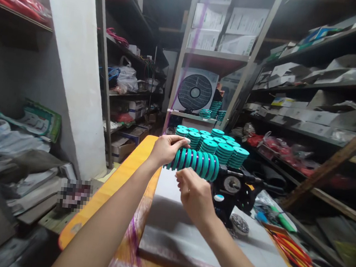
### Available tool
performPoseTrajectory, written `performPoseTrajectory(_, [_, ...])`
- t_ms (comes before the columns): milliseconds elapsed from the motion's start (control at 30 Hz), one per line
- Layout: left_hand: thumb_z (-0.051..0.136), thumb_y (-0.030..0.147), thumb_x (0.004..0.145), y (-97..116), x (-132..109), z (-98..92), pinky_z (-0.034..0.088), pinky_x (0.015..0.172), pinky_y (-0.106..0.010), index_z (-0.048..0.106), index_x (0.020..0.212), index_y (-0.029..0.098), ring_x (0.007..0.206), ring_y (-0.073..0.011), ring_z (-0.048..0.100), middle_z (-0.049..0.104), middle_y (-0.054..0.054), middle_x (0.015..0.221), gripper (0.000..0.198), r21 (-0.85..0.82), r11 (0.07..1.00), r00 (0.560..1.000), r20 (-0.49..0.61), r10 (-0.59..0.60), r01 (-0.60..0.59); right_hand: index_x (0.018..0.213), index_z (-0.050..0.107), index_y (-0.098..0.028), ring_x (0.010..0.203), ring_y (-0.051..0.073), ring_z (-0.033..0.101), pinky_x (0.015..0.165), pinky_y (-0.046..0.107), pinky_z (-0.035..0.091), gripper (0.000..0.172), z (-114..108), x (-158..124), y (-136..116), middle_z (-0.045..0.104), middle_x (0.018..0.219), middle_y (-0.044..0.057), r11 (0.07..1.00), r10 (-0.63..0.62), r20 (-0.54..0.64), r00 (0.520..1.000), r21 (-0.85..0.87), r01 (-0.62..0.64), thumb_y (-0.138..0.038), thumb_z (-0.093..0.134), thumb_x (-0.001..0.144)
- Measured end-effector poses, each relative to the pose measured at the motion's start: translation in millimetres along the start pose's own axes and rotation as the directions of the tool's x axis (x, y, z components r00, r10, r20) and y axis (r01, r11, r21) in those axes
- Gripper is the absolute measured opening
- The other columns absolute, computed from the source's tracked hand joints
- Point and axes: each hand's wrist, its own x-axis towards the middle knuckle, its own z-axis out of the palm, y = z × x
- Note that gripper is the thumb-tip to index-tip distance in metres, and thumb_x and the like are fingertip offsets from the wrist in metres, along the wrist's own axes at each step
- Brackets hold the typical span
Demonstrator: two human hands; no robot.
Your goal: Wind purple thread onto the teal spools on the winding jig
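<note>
The yellow surface (138,155) stretched out in front of the person, with a pale grey board (164,215) lying on it. A black machine (232,184) stood at the board's right side, and behind it rose a block of stacked teal spools (224,150). The row of teal discs (197,164) lay crosswise between these stacks and the person, its right end meeting the machine's shaft. The right hand (196,189) was just below the row's near side, fingers curled inward and narrow; whether it touched the discs or held anything could not be told. The left hand (166,149) was at the row's left end, fingers reaching over its top, thumb and fingertips close together; what they pinched, if anything, was too small to tell. Purple strands (134,229) hung beside the board's left edge.
</note>
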Motion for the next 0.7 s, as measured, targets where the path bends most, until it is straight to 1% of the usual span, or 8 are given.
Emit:
performPoseTrajectory(133, [0.062, 0.038, 0.082, 0, -1, -0.6, 0.052, 0.081, -0.032, 0.076, 0.088, 0.016, 0.086, -0.0228, 0.071, 0.077, -0.009, 0.086, 0.026, 0.028, 0.999, 0.999, -0.002, 0.032, -0.032, 0.083, 0.063, -0.016, 0.064, 0.017, 0.06, 0.058, 0.027, 0.043, 0.023, 9, -14, -2, 0.064, 0.075, 0.007, 0.994, -0.049, 0.074, 0.996, -0.09, 0.055, -0.013, 0.042, 0.091])
performPoseTrajectory(267, [0.063, 0.039, 0.081, -3, -1, -0.5, 0.052, 0.084, -0.033, 0.075, 0.092, 0.015, 0.091, -0.0236, 0.07, 0.076, -0.011, 0.093, 0.029, -0.034, 0.999, 0.999, -0.01, 0.034, -0.034, 0.107, 0.065, -0.024, 0.064, 0.013, 0.063, 0.056, 0.023, 0.045, 0.021, -27, -11, -21, 0.071, 0.087, 0.003, 0.988, -0.155, 0.164, 0.974, 0.002, 0.157, -0.022, 0.052, 0.091])
performPoseTrajectory(300, [0.063, 0.04, 0.081, -3, -1, -0.3, 0.052, 0.085, -0.033, 0.075, 0.093, 0.015, 0.093, -0.0239, 0.07, 0.076, -0.011, 0.095, 0.03, -0.05, 0.998, 0.999, -0.014, 0.032, -0.033, 0.107, 0.065, -0.024, 0.062, 0.012, 0.063, 0.056, 0.023, 0.045, 0.02, -40, -6, -25, 0.072, 0.085, 0.002, 0.985, -0.169, 0.132, 0.977, 0.051, 0.164, -0.024, 0.052, 0.092])
performPoseTrajectory(367, [0.064, 0.041, 0.08, -5, -1, -0.1, 0.052, 0.086, -0.034, 0.075, 0.095, 0.015, 0.094, -0.0241, 0.07, 0.076, -0.011, 0.097, 0.032, -0.063, 0.998, 0.999, -0.022, 0.029, -0.031, 0.101, 0.068, -0.022, 0.055, 0.011, 0.059, 0.053, 0.023, 0.044, 0.02, -62, 13, -28, 0.069, 0.071, 0.0, 0.988, -0.114, -0.035, 0.993, 0.098, 0.117, -0.027, 0.051, 0.092])
performPoseTrajectory(433, [0.065, 0.042, 0.079, -5, -1, -0.4, 0.052, 0.084, -0.033, 0.075, 0.094, 0.016, 0.092, -0.0239, 0.07, 0.076, -0.01, 0.096, 0.032, -0.055, 0.998, 0.999, -0.026, 0.03, -0.031, 0.096, 0.07, -0.021, 0.052, 0.012, 0.056, 0.053, 0.025, 0.043, 0.021, -75, 40, -23, 0.066, 0.064, 0.0, 0.998, -0.052, -0.168, 0.984, 0.033, 0.058, -0.029, 0.052, 0.091])
performPoseTrajectory(500, [0.066, 0.042, 0.078, -4, -1, -1.2, 0.051, 0.083, -0.032, 0.076, 0.093, 0.017, 0.09, -0.0235, 0.07, 0.076, -0.009, 0.095, 0.031, -0.044, 0.998, 0.999, -0.027, 0.035, -0.036, 0.095, 0.073, -0.022, 0.064, 0.014, 0.058, 0.06, 0.028, 0.044, 0.019, -77, 69, -12, 0.068, 0.078, 0.003, 0.996, -0.071, -0.152, 0.986, -0.056, 0.064, -0.027, 0.057, 0.087])
performPoseTrajectory(567, [0.065, 0.044, 0.078, -3, -2, -2.5, 0.051, 0.079, -0.031, 0.076, 0.094, 0.018, 0.087, -0.0231, 0.069, 0.077, -0.007, 0.093, 0.033, -0.021, 0.999, 0.999, -0.02, 0.04, -0.041, 0.094, 0.074, -0.022, 0.068, 0.015, 0.058, 0.061, 0.028, 0.044, 0.017, -71, 93, 0, 0.068, 0.086, 0.005, 0.998, -0.062, -0.053, 0.997, -0.025, 0.061, -0.023, 0.063, 0.081])
performPoseTrajectory(700, [0.06, 0.05, 0.08, -3, -2, -4.4, 0.05, 0.067, -0.029, 0.076, 0.093, 0.019, 0.077, -0.0216, 0.067, 0.076, -0.002, 0.08, 0.038, 0.064, 0.997, 0.999, 0.001, 0.045, -0.045, 0.085, 0.076, -0.022, 0.066, 0.014, 0.058, 0.059, 0.027, 0.044, 0.012, -56, 111, 13, 0.068, 0.078, 0.003, 0.996, -0.045, 0.028, 0.999, 0.074, 0.043, -0.022, 0.067, 0.076])
